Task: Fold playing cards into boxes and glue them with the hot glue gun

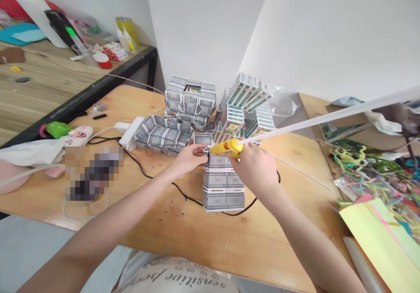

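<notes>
My right hand [257,166] is closed around a yellow hot glue gun [226,148]. A long white glue stick [315,120] runs out of its back end toward the upper right. Below the nozzle lies a block of grey-patterned playing-card boxes [223,181], joined in rows. My left hand [188,159] grips the upper left edge of this block, thumb and fingers at its corner. Just beyond the fingertips is a single grey card box [203,140]. The nozzle tip is close to the left fingers; any glue there is too small to see.
Behind stand a bulky grey card-box structure [190,96], an open card-box tray [164,133] and stacked card boxes [232,120]. A black cable [141,166] crosses the wooden table [157,227] near a white power strip [131,133]. Coloured craft strands [370,175] lie right.
</notes>
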`<state>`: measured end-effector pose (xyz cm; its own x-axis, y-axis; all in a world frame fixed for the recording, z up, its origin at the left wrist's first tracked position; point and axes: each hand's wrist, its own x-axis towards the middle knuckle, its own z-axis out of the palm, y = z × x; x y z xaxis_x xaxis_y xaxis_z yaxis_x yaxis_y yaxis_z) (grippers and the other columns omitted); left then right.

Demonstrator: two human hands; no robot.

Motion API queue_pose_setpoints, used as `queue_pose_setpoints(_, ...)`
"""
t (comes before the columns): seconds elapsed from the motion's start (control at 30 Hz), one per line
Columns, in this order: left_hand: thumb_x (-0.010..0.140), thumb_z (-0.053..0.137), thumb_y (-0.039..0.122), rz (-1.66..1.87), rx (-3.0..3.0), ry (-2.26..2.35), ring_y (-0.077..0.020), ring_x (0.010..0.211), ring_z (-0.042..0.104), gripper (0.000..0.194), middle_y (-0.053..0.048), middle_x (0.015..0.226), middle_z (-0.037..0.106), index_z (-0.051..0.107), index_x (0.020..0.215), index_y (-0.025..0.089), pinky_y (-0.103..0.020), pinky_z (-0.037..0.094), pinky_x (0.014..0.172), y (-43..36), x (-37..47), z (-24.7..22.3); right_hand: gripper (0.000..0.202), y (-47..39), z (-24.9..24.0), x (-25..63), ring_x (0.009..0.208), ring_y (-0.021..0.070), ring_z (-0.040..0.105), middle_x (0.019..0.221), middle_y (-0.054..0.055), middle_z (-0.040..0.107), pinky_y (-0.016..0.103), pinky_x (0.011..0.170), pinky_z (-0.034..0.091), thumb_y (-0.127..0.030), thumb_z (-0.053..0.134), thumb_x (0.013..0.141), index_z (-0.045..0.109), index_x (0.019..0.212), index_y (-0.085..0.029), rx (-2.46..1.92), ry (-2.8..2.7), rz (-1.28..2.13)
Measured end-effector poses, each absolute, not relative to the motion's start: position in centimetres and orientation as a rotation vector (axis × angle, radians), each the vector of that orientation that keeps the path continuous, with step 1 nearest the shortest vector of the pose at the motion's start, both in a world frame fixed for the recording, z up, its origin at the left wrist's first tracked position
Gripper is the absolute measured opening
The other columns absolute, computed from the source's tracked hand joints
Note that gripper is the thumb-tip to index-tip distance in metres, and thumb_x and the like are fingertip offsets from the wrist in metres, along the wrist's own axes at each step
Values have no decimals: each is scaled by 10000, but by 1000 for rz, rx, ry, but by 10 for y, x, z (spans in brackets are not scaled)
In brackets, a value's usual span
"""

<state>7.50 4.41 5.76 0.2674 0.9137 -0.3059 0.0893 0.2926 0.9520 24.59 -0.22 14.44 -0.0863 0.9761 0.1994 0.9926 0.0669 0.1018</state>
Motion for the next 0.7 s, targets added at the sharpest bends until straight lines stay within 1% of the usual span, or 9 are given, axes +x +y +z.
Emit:
queue_pose_setpoints(0.13, 649, 632, 135, 757, 1103, 1113, -208, 920, 640, 457, -110, 1106, 670, 634, 1106, 137, -322, 530, 757, 45, 74, 58, 150, -4, 146, 242, 561, 149, 554, 710, 37, 634, 263, 459, 198, -175, 448, 776, 552, 883, -169, -2039, -2257, -378)
queue_pose_setpoints(0.3, 650, 610, 94, 726, 967, 1084, -163, 810, 648, 451, -87, 983, 702, 636, 1098, 131, -294, 530, 719, 46, 74, 64, 160, -6, 144, 241, 561, 150, 553, 708, 39, 639, 270, 461, 196, -187, 431, 789, 561, 883, -177, -2026, -2239, -384)
queue_pose_setpoints(0.47, 640, 616, 70, 709, 977, 1116, -152, 748, 646, 449, -71, 879, 709, 642, 1086, 109, -274, 526, 679, 46, 76, 70, 166, -6, 141, 242, 595, 159, 574, 747, 46, 653, 276, 473, 204, -245, 435, 832, 570, 903, -183, -1996, -2222, -422)
queue_pose_setpoints(0.6, 630, 656, 75, 712, 941, 1140, -139, 708, 640, 419, -63, 846, 707, 649, 1048, 107, -256, 520, 640, 47, 77, 70, 144, -4, 141, 245, 610, 167, 588, 751, 42, 659, 274, 472, 209, -227, 463, 818, 566, 911, -187, -2035, -2219, -362)
queue_pose_setpoints(0.7, 628, 706, 123, 715, 892, 1123, -149, 719, 647, 405, -79, 870, 706, 640, 1027, 102, -267, 526, 637, 49, 77, 66, 131, -2, 141, 248, 621, 176, 599, 764, 49, 664, 274, 477, 221, -234, 493, 799, 564, 898, -185, -2099, -2203, -294)
